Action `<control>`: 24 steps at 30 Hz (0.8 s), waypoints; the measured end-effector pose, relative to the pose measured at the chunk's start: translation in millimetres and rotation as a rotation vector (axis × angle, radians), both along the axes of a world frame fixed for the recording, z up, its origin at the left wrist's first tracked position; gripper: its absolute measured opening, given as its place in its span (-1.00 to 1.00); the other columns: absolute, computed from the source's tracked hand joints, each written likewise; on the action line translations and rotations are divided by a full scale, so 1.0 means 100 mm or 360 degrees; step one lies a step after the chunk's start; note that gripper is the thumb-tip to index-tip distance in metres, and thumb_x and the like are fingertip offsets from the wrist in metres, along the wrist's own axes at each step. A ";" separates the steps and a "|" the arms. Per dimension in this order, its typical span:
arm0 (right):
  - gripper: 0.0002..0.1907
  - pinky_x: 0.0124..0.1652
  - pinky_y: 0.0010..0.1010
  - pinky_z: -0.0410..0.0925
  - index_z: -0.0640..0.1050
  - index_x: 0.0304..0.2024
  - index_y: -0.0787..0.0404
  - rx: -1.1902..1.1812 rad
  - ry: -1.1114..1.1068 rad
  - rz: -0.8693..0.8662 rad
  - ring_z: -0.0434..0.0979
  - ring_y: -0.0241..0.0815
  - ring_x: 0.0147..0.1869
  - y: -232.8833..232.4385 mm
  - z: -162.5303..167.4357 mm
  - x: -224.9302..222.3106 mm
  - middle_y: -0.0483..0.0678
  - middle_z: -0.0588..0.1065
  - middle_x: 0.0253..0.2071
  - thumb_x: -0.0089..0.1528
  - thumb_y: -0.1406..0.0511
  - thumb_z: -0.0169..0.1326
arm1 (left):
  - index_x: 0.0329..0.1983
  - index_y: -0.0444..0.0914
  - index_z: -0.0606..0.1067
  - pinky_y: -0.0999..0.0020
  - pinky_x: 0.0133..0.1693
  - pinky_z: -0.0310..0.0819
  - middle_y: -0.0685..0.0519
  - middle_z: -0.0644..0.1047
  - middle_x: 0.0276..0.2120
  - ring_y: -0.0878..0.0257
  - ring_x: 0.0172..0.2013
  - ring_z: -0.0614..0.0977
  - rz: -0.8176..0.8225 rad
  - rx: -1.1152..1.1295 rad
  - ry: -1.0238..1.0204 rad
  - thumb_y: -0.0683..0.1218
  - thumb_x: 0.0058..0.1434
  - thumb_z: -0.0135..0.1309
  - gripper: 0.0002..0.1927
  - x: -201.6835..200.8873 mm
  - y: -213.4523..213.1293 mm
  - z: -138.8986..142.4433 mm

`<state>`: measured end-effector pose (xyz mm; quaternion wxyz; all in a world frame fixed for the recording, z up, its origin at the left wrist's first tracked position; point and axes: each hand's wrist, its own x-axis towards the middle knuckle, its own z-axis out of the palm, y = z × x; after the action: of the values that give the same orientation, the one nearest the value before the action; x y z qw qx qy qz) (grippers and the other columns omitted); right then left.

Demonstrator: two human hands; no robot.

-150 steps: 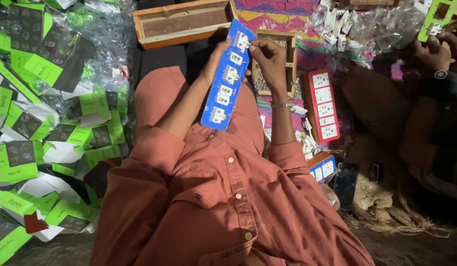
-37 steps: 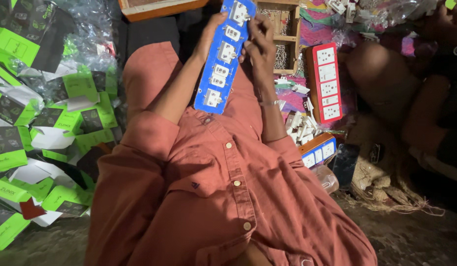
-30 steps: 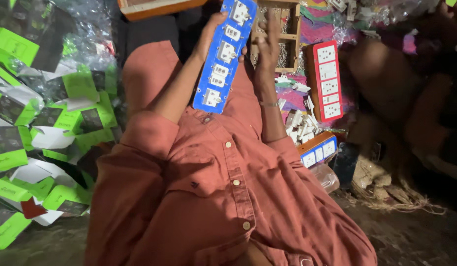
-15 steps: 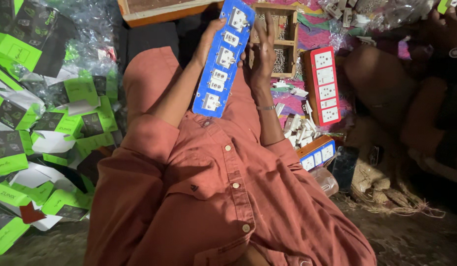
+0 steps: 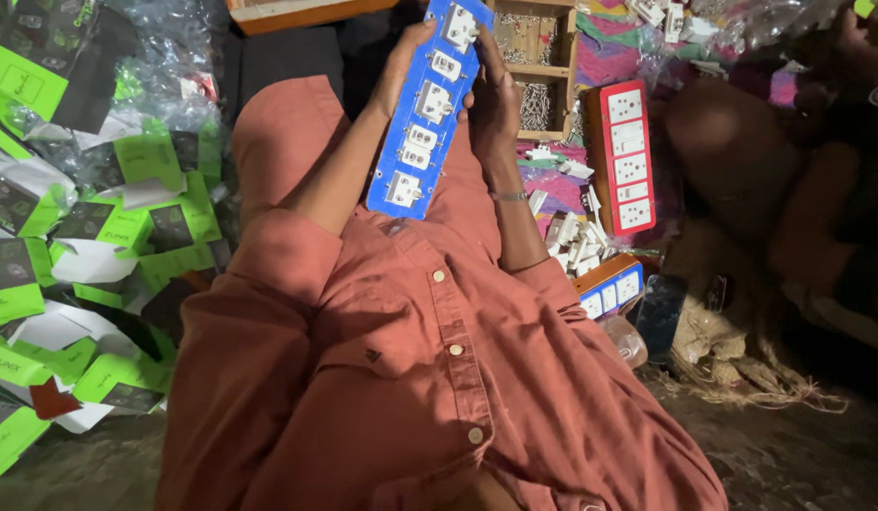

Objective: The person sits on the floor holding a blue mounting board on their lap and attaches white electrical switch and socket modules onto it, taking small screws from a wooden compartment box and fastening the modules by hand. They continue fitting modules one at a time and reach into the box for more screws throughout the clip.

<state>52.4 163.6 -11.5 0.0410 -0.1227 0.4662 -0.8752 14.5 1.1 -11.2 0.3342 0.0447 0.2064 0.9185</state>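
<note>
I hold a long blue socket strip [image 5: 425, 114] with several white sockets upright in front of my rust-orange shirt. My left hand [image 5: 401, 68] grips its left edge near the top. My right hand [image 5: 496, 95] grips the right edge, fingers curled around the strip's upper half. The strip's lower end hangs just above my chest.
A red socket strip [image 5: 628, 156] lies to the right, with loose white socket parts [image 5: 567, 241] and a small blue-orange strip [image 5: 611, 287] below it. A wooden compartment box [image 5: 538, 71] sits behind my hands. Green and black cartons [image 5: 79, 246] pile at left. Another person's knee [image 5: 732, 151] is at right.
The blue strip and both hands sit slightly higher and more to the right in view than five seconds ago; my right hand has shifted a little along the strip's right edge.
</note>
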 end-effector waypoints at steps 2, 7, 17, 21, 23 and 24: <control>-0.15 -0.38 -0.49 0.27 0.24 0.52 0.28 0.0076 0.0001 -0.0072 0.29 -0.36 -0.27 0.00 -0.02 0.03 -0.07 0.49 0.04 0.40 -0.15 -0.08 | 0.17 -0.35 0.44 -0.02 -0.29 0.67 -0.18 0.59 -0.14 -0.06 -0.28 0.70 -0.0030 0.0012 -0.0019 0.32 0.34 -0.09 -0.31 0.00 0.00 0.00; -0.24 -0.35 -0.47 0.29 0.39 0.39 0.42 0.0166 -0.0004 -0.0251 0.36 -0.32 -0.24 0.03 0.02 0.11 -0.01 0.50 -0.01 0.45 -0.10 -0.07 | 0.25 -0.35 0.44 0.01 -0.27 0.67 -0.17 0.59 -0.11 -0.02 -0.27 0.69 0.0032 -0.0020 0.0020 0.31 0.36 -0.10 -0.29 0.00 0.02 0.01; -0.29 -0.34 -0.47 0.25 0.44 0.35 0.43 0.0062 -0.0004 -0.0279 0.31 -0.34 -0.36 0.00 0.13 -0.09 0.03 0.53 0.14 0.49 -0.06 -0.15 | 0.21 -0.35 0.44 0.03 -0.29 0.67 -0.18 0.61 -0.08 -0.02 -0.29 0.69 0.0037 -0.0002 0.0062 0.29 0.39 -0.14 -0.34 0.00 0.03 0.08; -0.31 -0.49 -0.48 0.24 0.43 0.31 0.41 0.0029 -0.0078 -0.0366 0.35 -0.31 -0.44 -0.02 0.06 -0.05 0.01 0.53 0.07 0.45 -0.05 -0.16 | 0.20 -0.39 0.44 0.01 -0.27 0.66 -0.18 0.59 -0.10 -0.03 -0.28 0.69 -0.0013 0.0051 0.0037 0.30 0.41 -0.14 -0.31 0.00 0.03 0.05; -0.30 -0.53 -0.47 0.23 0.46 0.33 0.43 0.0012 -0.0106 -0.0339 0.34 -0.30 -0.43 -0.02 0.06 -0.02 0.00 0.50 -0.15 0.49 -0.05 -0.15 | 0.19 -0.39 0.44 0.01 -0.28 0.67 -0.18 0.59 -0.12 -0.03 -0.27 0.69 0.0017 0.0006 0.0118 0.31 0.40 -0.13 -0.31 0.00 0.03 0.03; -0.34 -0.55 -0.49 0.25 0.48 0.30 0.40 0.0059 -0.0070 -0.0372 0.36 -0.32 -0.45 -0.02 0.07 -0.01 -0.01 0.51 -0.19 0.47 -0.03 -0.12 | 0.19 -0.38 0.45 0.00 -0.28 0.67 -0.18 0.59 -0.13 -0.03 -0.27 0.70 0.0032 -0.0017 0.0162 0.32 0.39 -0.13 -0.30 0.00 0.03 0.03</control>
<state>51.3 161.7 -4.6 -0.0488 -0.0477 0.4923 -0.8677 14.1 4.3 -8.4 0.3144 0.0876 0.2284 0.9172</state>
